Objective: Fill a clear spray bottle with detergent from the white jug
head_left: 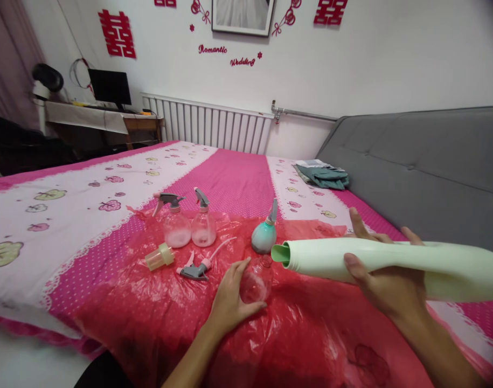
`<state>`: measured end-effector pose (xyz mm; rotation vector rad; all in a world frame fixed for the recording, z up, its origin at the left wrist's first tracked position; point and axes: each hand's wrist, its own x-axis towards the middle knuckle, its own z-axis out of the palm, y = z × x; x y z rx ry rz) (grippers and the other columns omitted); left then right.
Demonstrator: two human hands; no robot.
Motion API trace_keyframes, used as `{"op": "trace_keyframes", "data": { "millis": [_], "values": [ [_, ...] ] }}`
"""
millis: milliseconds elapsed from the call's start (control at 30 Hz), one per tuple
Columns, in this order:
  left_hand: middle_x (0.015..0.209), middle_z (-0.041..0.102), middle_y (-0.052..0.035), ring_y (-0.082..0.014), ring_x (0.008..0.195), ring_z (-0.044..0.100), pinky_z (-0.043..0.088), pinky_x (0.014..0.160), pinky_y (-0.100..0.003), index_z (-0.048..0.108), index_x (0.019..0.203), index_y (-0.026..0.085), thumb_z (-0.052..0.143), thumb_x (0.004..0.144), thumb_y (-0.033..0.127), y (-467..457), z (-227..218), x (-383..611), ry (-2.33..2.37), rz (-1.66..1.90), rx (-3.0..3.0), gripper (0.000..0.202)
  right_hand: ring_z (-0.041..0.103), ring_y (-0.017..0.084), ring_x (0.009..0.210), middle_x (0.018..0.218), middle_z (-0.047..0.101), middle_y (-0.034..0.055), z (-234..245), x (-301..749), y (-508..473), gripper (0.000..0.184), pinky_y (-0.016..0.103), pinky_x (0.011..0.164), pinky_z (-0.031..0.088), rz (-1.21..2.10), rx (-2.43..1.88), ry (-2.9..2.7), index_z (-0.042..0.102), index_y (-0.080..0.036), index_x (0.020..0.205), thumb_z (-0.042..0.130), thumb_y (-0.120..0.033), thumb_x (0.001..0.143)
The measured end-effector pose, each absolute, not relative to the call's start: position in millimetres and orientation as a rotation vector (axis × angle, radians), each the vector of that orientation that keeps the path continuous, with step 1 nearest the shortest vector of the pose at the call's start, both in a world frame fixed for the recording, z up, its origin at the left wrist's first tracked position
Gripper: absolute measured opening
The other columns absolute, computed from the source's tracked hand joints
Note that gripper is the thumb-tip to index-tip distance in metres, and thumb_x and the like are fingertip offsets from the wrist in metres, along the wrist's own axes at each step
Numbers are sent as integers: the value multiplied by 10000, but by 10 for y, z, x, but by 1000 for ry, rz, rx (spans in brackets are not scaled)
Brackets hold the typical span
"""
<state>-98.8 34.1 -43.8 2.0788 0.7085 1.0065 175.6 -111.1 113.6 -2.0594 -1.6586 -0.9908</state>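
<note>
My left hand (232,302) is wrapped round a clear, uncapped spray bottle (257,283) that stands on a red plastic sheet (181,318). In my right hand (391,285) is a large pale-green detergent bottle (327,258), tipped onto its side. Its open spout is just above and to the right of the clear bottle's mouth. Left of my left hand lies a loose grey and pink spray head (195,268) with its tube, and beside it a yellowish cap (160,257). Behind them stand two clear spray bottles (177,229) with heads on, and a teal spray bottle (264,235).
The plastic sheet covers part of a bed (242,172) with a pink patterned cover. Folded clothes (323,175) lie near the grey headboard (424,156). A radiator (214,124) runs along the wall, and a desk (104,119) with a monitor (110,87) stands at far left.
</note>
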Motion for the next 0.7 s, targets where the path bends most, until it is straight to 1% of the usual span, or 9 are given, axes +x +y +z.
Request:
{"op": "trace_keyframes", "data": {
  "millis": [167,333,433,633,700],
  "values": [
    [1461,507,-117,-343,1351,510,414,1149,-545,373,1532,285,911,722,309,346,-447,-989,703,1003,2088,973,688,347,1070,1023,770,51,1152,1740,-1103,768,639,1144,281,-998,-2054,-1653,133,-274,1656,405,-463,963],
    [1461,504,-113,-344,1346,510,416,1146,-542,377,1526,289,913,720,316,339,-441,-988,695,1006,2084,968,687,335,1067,1003,771,60,1167,1710,-1102,726,621,1149,265,-1009,-2056,-1651,164,-263,1653,358,-482,988],
    [1459,503,-110,-337,1341,516,419,1142,-543,371,1527,296,910,727,306,337,-438,-987,688,1005,2084,965,691,336,1068,1006,772,54,1159,1731,-1101,727,622,1150,250,-1008,-2059,-1670,155,-269,1652,356,-496,992],
    [1456,509,-109,-341,1340,519,422,1140,-545,370,1528,294,918,721,334,346,-458,-987,694,1011,2094,976,699,344,1067,978,772,52,1168,1731,-1092,725,625,1137,263,-1020,-2054,-1689,145,-270,1653,343,-518,1000],
    [1461,507,-108,-339,1345,515,420,1145,-543,371,1526,292,917,719,318,347,-461,-987,694,1011,2095,974,699,339,1067,970,772,51,1180,1708,-1093,718,619,1146,259,-1030,-2056,-1684,150,-264,1652,330,-519,1005]
  ]
}}
